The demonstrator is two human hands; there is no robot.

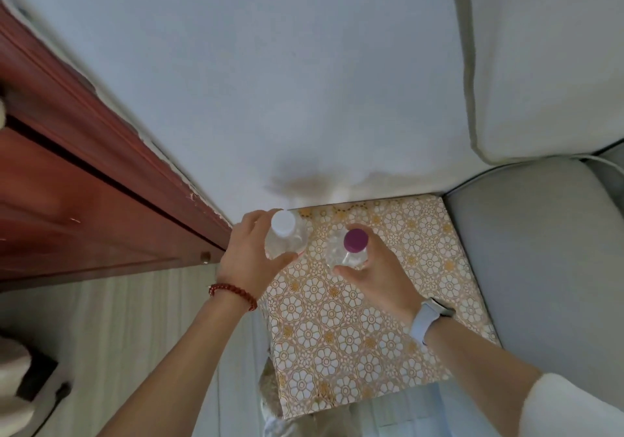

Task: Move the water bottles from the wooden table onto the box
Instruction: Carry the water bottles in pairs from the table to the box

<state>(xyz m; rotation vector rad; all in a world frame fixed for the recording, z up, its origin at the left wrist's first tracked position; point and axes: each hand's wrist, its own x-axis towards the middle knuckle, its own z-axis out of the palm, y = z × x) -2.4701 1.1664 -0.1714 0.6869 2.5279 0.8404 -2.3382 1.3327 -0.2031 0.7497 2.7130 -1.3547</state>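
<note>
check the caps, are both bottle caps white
No, the bottle in the left hand has a white cap, but the bottle in the right hand has a purple one.

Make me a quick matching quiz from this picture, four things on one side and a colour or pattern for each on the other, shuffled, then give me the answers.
Column one:
1. cap of the bottle in the left hand
2. cap of the bottle in the right hand
3. bracelet on the left wrist
4. box top

Column two:
A. red beads
B. white
C. gold and white flower pattern
D. purple

Pairs: 1-B, 2-D, 3-A, 4-C
</note>
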